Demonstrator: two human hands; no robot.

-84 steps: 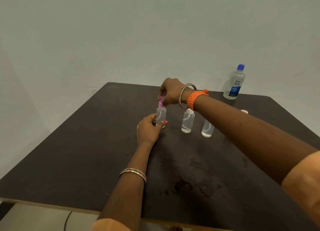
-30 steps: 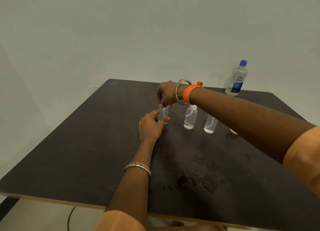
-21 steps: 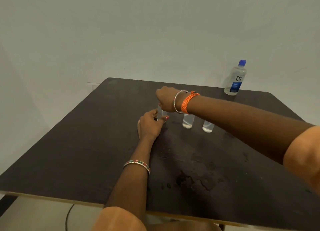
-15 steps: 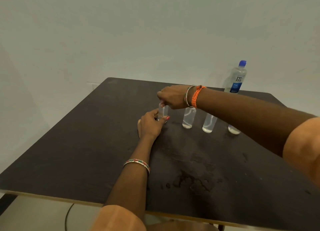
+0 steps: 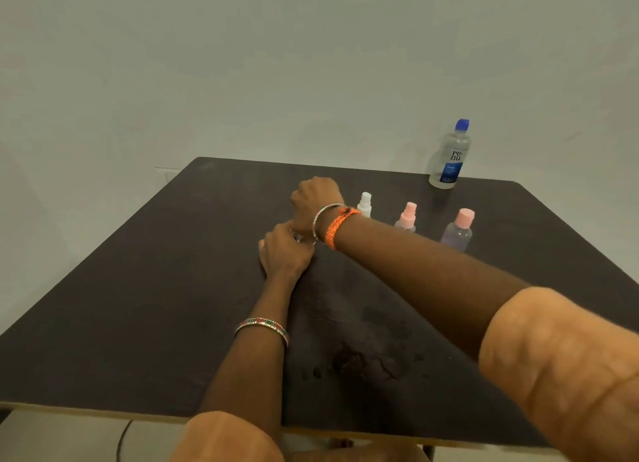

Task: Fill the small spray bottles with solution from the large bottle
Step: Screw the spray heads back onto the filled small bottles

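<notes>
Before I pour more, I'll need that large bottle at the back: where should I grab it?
Grip the large bottle around its labelled middle, coming from the front: it stands upright, alone at the table's far edge, cap on, nothing crowding it.

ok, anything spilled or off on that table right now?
Yes: a dark wet-looking patch with small droplets sits on the table near its front edge, like spilled solution. The large bottle and the three visible small bottles stand upright and capped. The hands hide the fourth.

Right hand (image 5: 316,202) curled just above the curled left hand (image 5: 283,250).
</notes>
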